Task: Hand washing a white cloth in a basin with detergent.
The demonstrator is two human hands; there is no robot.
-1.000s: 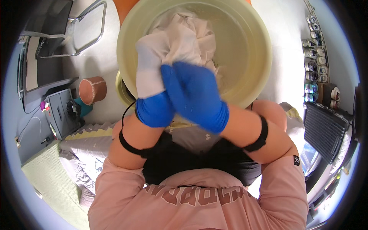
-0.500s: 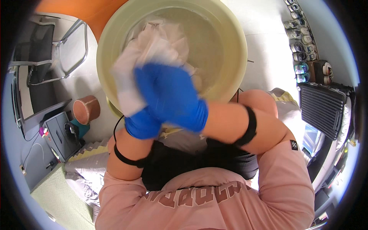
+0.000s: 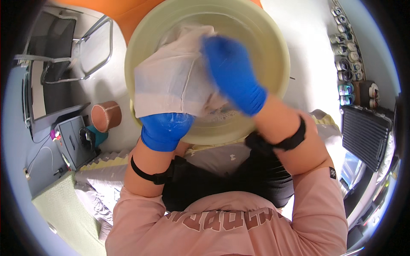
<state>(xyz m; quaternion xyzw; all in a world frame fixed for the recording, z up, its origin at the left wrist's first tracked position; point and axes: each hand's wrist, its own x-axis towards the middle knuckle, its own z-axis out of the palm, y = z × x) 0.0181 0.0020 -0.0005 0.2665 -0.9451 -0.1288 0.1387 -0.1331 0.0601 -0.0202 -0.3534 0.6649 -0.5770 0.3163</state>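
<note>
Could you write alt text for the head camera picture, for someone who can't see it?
Seen from above, a person's two blue-gloved hands work a white cloth inside a large pale yellow basin. The left hand grips the cloth at the near rim, and the right hand, blurred, presses on it. A chair stands at the upper left.

A row of small cans (image 3: 347, 55), silver with dark and greenish bands, stands along the wall at the upper right, running down toward two round brown-and-white containers (image 3: 368, 94) at its lower end. A short brown cylindrical container (image 3: 106, 116) with a pale rim lies on the floor at the left, beside the basin. A small white square label (image 3: 332, 173) sits on the pink right sleeve. No lit screen can be made out.
</note>
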